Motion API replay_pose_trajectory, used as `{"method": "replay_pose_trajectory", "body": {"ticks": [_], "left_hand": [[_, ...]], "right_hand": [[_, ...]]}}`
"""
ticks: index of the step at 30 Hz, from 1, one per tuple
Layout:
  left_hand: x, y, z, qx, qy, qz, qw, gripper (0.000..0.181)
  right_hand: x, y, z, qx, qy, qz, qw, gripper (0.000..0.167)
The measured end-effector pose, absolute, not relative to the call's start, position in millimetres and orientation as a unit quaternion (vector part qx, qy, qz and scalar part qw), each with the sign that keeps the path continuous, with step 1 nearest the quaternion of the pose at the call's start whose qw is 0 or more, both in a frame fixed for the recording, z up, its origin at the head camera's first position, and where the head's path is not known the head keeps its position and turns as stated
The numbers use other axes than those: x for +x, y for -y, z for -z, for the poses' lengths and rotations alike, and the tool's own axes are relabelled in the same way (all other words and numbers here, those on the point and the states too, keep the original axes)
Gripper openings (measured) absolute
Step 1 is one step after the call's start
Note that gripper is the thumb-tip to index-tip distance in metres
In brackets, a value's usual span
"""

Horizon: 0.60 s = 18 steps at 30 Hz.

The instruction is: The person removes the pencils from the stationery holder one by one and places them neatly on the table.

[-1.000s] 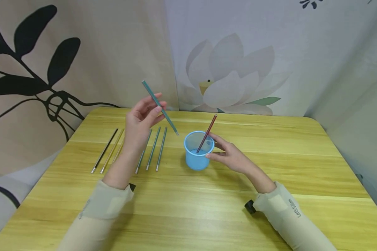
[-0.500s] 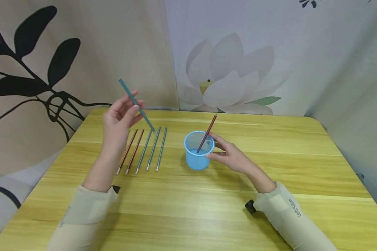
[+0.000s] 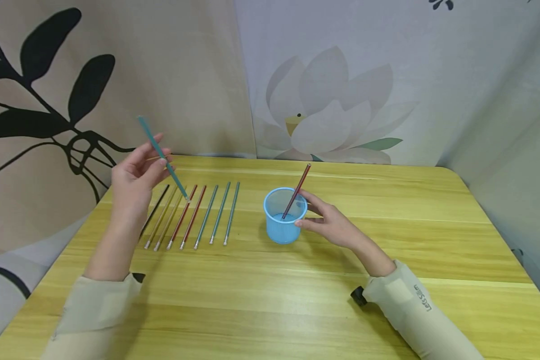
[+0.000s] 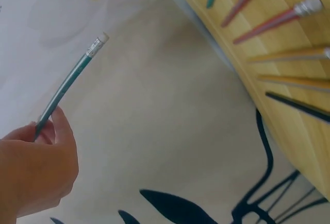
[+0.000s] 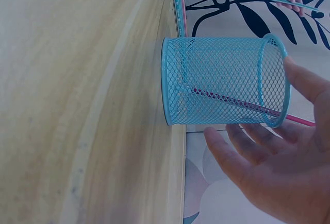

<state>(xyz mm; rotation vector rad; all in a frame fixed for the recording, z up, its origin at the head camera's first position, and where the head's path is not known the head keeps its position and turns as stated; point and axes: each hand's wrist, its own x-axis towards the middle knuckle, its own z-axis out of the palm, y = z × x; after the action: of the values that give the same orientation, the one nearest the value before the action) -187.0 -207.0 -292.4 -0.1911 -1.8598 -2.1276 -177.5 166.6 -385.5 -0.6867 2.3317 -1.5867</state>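
A green pencil point(image 3: 176, 180), its white eraser end pointing down, is pinched between the thumb and fingers of my left hand point(image 3: 131, 187). It is held in the air above the left part of the table; the left wrist view shows the pencil point(image 4: 69, 82) against the backdrop. My right hand point(image 3: 335, 226) holds a light blue mesh pencil cup point(image 3: 282, 233) by its right side, thumb and fingers near the rim. Inside that cup leans a dark red pencil point(image 3: 303, 176). The right wrist view shows the cup point(image 5: 221, 59) standing on the table.
Left of the cup, pencils lie in a row on the wooden table point(image 3: 270, 300): one black pencil point(image 3: 154, 212), two yellow pencils point(image 3: 161, 216), two red pencils point(image 3: 194, 216) and several green pencils point(image 3: 231, 213). A printed curtain point(image 3: 184, 75) stands behind the table's far edge.
My left hand has moved left with the green pencil, away from the cup and across the row of pencils, uncovering the red and yellow ones. My right hand and the cup have stayed put.
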Motion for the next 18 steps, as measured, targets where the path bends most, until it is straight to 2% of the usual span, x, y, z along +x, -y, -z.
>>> {"method": "replay_pose_trajectory", "body": {"ticks": [18], "left_hand": [[-193.0, 271.5, 308.3, 0.067, 0.696, 0.697, 0.162, 0.042]], "right_hand": [[-176.7, -166.8, 385.0, -0.228, -0.801, 0.540, 0.121, 0.073]]}}
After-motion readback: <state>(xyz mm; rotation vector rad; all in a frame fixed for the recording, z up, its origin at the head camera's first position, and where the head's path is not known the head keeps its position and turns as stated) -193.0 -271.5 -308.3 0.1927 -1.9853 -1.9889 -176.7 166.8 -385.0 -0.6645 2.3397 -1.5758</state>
